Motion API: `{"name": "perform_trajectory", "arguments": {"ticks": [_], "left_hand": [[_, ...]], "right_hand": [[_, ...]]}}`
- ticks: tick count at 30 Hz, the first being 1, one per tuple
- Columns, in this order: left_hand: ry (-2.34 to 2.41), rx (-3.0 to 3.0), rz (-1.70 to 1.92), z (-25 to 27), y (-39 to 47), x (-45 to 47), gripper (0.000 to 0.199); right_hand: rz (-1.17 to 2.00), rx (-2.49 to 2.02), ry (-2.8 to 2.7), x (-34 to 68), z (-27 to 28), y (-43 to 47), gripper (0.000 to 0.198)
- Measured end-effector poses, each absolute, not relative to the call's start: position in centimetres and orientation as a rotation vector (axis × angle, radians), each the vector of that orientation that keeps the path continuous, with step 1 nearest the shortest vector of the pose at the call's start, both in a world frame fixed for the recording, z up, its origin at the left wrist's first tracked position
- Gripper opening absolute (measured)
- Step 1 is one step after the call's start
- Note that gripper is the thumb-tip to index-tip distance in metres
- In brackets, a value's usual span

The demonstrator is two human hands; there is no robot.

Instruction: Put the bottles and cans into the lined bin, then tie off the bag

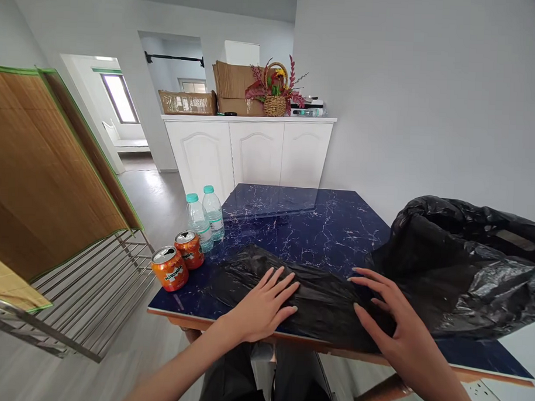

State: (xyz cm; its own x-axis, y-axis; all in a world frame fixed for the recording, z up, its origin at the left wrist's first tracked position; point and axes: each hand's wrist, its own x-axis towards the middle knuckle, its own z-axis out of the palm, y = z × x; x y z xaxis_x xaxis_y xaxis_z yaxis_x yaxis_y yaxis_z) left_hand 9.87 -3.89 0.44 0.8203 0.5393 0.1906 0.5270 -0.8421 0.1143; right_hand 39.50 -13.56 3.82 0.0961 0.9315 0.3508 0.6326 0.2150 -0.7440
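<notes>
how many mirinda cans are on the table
2. One Mirinda can stands near the table's left front corner; the second can is just behind it, rightward, before the teal-capped bottles. Any inside the black plastic bag would be hidden.

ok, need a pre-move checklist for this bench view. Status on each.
1. Left hand on the flat black plastic: ok, fingers spread over it.
2. Right hand touching plastic: cannot tell, fingers curved at its right part.
3. Flat black plastic free of creases: not ok, wrinkled.
4. Flat part separate from the puffed black bag at right: cannot tell, the join is unclear.
5. Orange cans upright: ok, both, at the table's left side.
6. Bottles upright and capped: ok, both.
</notes>
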Motion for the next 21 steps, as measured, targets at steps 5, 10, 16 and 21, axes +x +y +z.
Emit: {"name": "perform_trajectory", "arguments": {"ticks": [5,10,16,21], "left_hand": [[0.669,2.81,0.269,1.4,-5.1,11.7,0.059],[0.613,2.864,0.278,1.5,-4.5,11.0,0.057],[1.123,3.129,0.435,0.9,0.6,7.7,0.054],[1.366,3.181,0.477,0.2,3.9,6.4,0.051]], "right_hand": [[0.873,-1.266,-1.547,37.7,7.3,-14.3,0.028],[1.123,-1.166,-1.521,35.7,9.8,-13.9,0.028],[1.245,-1.101,-1.625,34.2,10.8,-13.8,0.036],[1.322,-1.031,-1.666,33.4,10.7,-14.1,0.055]]}}
